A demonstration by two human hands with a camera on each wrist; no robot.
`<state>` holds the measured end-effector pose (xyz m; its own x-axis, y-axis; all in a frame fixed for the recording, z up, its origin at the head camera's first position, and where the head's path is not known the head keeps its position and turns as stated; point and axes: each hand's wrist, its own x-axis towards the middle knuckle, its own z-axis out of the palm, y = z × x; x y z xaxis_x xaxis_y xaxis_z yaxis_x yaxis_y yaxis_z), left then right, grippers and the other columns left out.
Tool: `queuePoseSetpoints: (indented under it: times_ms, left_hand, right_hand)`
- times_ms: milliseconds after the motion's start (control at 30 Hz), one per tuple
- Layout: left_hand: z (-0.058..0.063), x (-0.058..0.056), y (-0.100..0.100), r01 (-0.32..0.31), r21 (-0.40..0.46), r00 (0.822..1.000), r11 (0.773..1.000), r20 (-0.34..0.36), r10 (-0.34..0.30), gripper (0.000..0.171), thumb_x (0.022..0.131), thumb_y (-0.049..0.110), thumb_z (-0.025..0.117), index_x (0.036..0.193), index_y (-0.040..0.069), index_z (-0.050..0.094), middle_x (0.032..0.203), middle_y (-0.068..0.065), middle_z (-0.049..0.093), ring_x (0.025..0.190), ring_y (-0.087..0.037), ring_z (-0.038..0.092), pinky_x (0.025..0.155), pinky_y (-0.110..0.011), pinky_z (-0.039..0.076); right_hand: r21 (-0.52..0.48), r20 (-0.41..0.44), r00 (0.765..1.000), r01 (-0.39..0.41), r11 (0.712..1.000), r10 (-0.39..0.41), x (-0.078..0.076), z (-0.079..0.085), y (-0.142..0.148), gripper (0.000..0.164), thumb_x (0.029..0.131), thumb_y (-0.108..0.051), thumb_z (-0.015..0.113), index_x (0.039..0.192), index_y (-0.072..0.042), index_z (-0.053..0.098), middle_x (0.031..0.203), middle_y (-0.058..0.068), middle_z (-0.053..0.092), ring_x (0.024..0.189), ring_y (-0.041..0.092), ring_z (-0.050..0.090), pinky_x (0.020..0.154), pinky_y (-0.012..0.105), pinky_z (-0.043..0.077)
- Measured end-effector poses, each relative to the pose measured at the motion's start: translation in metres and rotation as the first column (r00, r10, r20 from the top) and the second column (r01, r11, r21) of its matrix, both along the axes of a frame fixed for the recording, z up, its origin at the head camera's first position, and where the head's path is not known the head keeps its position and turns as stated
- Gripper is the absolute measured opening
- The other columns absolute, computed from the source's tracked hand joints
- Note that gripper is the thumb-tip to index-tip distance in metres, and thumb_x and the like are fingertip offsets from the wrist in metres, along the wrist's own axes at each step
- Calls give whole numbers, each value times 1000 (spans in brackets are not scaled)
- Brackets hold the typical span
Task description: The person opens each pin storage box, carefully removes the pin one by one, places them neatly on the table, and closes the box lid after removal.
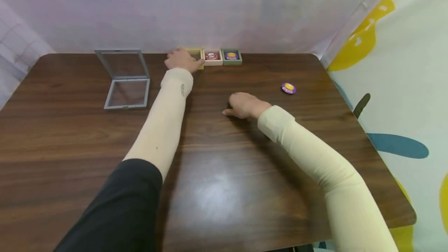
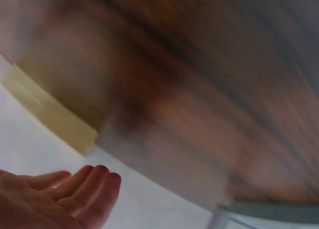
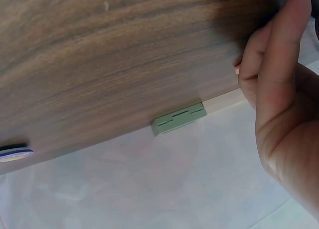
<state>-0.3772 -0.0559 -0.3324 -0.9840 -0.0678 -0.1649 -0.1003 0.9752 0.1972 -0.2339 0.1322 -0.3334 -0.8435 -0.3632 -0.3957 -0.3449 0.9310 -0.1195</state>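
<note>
In the head view my left hand (image 1: 182, 60) is at the back edge of the table, over the left side of a small yellow frame box (image 1: 200, 67). The left wrist view shows its fingers (image 2: 102, 194) extended and loosely together beside the yellow box (image 2: 50, 109), gripping nothing visible. My right hand (image 1: 245, 105) hovers low over the middle of the table. Its fingers (image 3: 279, 64) hang loosely bent, with no object seen in them. Beside the yellow box stand a pink box (image 1: 212, 63) with a red badge and a green box (image 1: 231, 62) with a purple-and-yellow badge.
A grey hinged frame (image 1: 126, 107) with clear panels stands opened on the left of the wooden table (image 1: 87, 158). A round purple-and-yellow badge (image 1: 288, 88) lies on the right. A pale cloth (image 1: 210, 14) hangs behind the table, and a patterned curtain (image 1: 402, 100) hangs along its right side.
</note>
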Motion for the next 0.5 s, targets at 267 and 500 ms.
queuePoseSetpoints:
  times_ms: [267,500]
  left_hand:
    - [-27,-6,6,-25,-38,999,999,19,26,115,83,74,40,145,-14,2,149,-34,28,134,-45,35,109,-56,36]
    - [-15,-7,1,-21,-29,999,999,29,22,107,86,67,46,145,-13,7,142,-29,42,125,-43,43,103,-53,42]
  right_hand:
    - [-14,44,999,-6,1000,7,5,-11,-6,41,95,-44,51,92,-4,59,113,19,59,48,15,60,75,35,56]
    - [18,-17,999,-30,999,30,1,-8,-7,43,95,-44,51,91,-2,61,115,20,59,54,17,58,87,39,54]
